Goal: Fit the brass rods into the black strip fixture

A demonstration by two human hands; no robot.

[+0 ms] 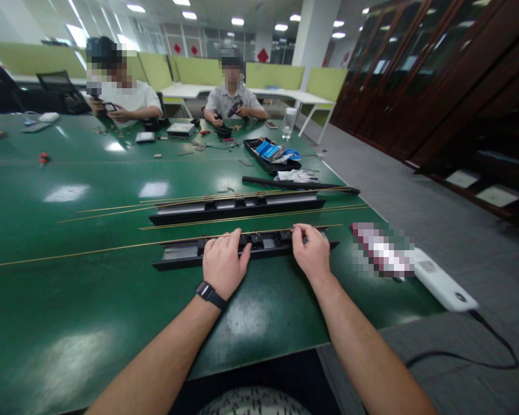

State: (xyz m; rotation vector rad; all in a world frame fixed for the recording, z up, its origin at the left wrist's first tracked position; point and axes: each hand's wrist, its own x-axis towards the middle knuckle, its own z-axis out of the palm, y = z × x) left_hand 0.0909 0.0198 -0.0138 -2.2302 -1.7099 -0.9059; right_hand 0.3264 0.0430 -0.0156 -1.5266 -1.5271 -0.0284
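A black rail with a silvery channel (181,255) lies across the green table in front of me, black blocks set along it. My left hand (225,259) rests on the rail's left half, fingers bent over a block and a thin brass rod (112,248), thumb apart. That rod runs along the rail and far out to the left. At the rail's right part my right hand (310,246) pinches at the rod's right portion; its fingertips partly hide what they hold. Behind lies a second, similar rail (237,209) with brass rods on and beside it.
A long black strip (300,185), white gloves (296,176) and a black tray (268,164) of blue items lie behind. At right are a blurred red-edged item (383,251) and a white device (445,280) with cable. Two people sit across the table (125,323).
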